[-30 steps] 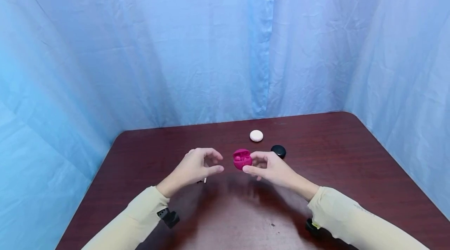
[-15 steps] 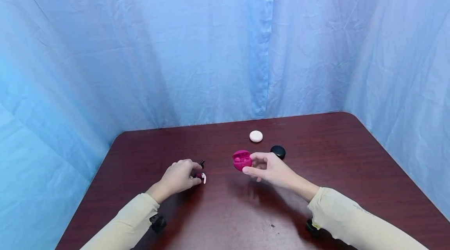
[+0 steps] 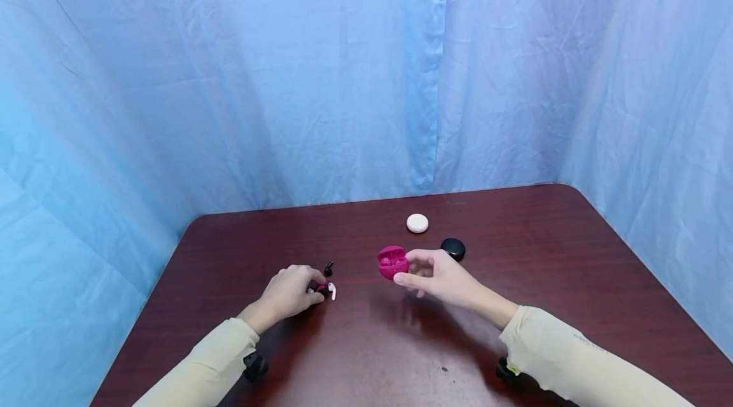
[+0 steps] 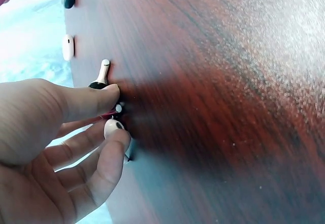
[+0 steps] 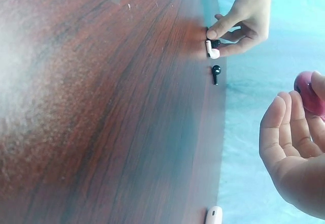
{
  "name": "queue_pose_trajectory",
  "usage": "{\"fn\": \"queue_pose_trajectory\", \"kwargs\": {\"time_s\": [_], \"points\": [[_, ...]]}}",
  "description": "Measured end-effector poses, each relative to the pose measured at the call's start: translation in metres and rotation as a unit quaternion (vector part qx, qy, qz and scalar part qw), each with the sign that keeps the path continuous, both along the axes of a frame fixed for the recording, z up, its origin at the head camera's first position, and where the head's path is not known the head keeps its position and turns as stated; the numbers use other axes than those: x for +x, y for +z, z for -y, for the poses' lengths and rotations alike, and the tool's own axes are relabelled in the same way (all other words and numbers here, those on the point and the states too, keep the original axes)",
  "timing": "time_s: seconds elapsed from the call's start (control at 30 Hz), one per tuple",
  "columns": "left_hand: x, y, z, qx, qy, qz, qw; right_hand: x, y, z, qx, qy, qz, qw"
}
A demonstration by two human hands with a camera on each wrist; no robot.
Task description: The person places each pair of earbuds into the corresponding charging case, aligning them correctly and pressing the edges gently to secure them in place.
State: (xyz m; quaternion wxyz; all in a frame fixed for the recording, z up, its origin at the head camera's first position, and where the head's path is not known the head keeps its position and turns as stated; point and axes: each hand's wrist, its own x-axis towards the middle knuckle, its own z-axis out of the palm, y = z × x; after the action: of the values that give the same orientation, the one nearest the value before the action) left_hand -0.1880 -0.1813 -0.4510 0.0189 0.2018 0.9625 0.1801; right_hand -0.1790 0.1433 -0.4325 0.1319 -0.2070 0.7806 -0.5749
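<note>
One pink case [image 3: 392, 271], lid up, sits in the grip of my right hand [image 3: 438, 275] above the bench [image 3: 366, 343]. My left hand [image 3: 289, 290] curls over clustered earbuds [image 3: 323, 290] on the bench; I cannot tell whether it pinches one. A white earbud [image 3: 333, 292] lies near its thumb, a black earbud [image 3: 328, 269] nearby. Farther back rest a white case [image 3: 417, 223] and a black case [image 3: 453, 248].

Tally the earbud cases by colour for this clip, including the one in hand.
Pink case, lid open, in the right hand: 1
White case, on the table: 1
Black case, on the table: 1
Total: 3
</note>
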Motion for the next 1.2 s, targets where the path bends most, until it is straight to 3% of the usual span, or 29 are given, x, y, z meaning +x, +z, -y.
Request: {"fn": "queue_pose_trajectory", "kwargs": {"time_s": [0.6, 1.2], "points": [[0.0008, -0.0048, 0.0029, 0.032, 0.038, 0.019, 0.9986, 0.0023, 0.0017, 0.0005, -0.004, 0.001, 0.007, 1.0], [-0.0014, -0.0034, 0.0021, 0.032, 0.037, 0.015, 0.9987, 0.0009, -0.0004, 0.0009, -0.001, -0.001, 0.004, 1.0]]}}
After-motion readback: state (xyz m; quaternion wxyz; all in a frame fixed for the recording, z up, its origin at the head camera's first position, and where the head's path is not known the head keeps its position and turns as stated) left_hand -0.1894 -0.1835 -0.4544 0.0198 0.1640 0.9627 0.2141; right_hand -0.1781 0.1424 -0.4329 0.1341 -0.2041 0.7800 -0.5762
